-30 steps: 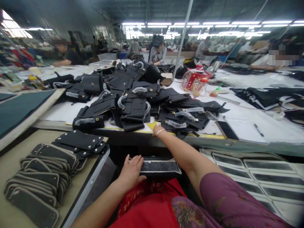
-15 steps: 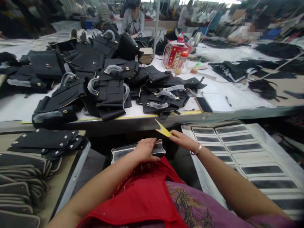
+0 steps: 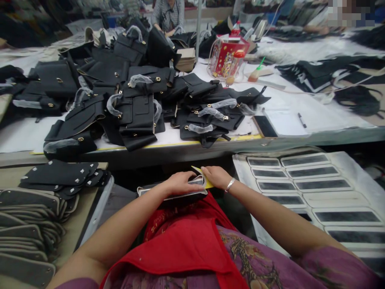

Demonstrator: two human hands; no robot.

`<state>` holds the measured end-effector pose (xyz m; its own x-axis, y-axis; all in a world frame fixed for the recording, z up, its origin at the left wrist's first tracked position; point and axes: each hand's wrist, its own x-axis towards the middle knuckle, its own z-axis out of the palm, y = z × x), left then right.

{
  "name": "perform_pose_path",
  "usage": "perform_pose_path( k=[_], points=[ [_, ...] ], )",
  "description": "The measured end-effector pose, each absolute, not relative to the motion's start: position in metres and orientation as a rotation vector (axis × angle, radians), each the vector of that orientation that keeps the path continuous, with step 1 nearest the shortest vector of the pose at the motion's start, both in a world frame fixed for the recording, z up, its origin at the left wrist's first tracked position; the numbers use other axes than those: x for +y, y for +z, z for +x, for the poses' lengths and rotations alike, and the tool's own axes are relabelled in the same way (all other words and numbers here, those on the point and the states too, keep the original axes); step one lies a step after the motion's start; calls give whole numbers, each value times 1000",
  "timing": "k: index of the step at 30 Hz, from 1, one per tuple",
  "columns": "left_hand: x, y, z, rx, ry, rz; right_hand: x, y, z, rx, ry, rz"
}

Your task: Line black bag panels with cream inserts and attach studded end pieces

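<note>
On my lap lies a black bag piece with white edging (image 3: 171, 200). My left hand (image 3: 179, 183) grips it near its right end, thumb and fingers curved about the edge. Between the fingers of my right hand (image 3: 217, 178) is a notched yellow card (image 3: 208, 184). The card stands against the right end of the black piece, its notch at the white edging and one tip pointing up to the left. My left hand and forearm hide part of the black piece.
Black bags with plastic-wrapped handles (image 3: 136, 114) crowd the bench ahead. Grey-edged panels (image 3: 24, 233) are stacked at left. To my right, a pale sheet (image 3: 309, 198) bears rows of white-framed black strips. A phone (image 3: 264, 126) lies beside paper. A person (image 3: 168, 16) works across the bench.
My right hand has brought the yellow card down and left against the end of the black piece. My left hand has shifted slightly left, and the view has tilted down.
</note>
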<state>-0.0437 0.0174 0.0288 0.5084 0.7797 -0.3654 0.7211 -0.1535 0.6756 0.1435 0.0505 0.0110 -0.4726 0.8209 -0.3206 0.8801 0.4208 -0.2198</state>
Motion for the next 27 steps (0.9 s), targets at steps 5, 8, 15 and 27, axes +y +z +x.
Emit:
perform_pose_path(
  k=[5,8,15,27],
  points=[
    [51,14,-33,1035,349,1211,64,9,136,2542,-422,1497],
    [53,6,-32,1052,289,999,62,11,137,2523,-341,1572],
    [53,0,-39,1088,291,826,57,19,131,2571,-289,1516],
    [50,-5,-53,981,253,1046,57,20,127,2600,-346,1301]
  ],
)
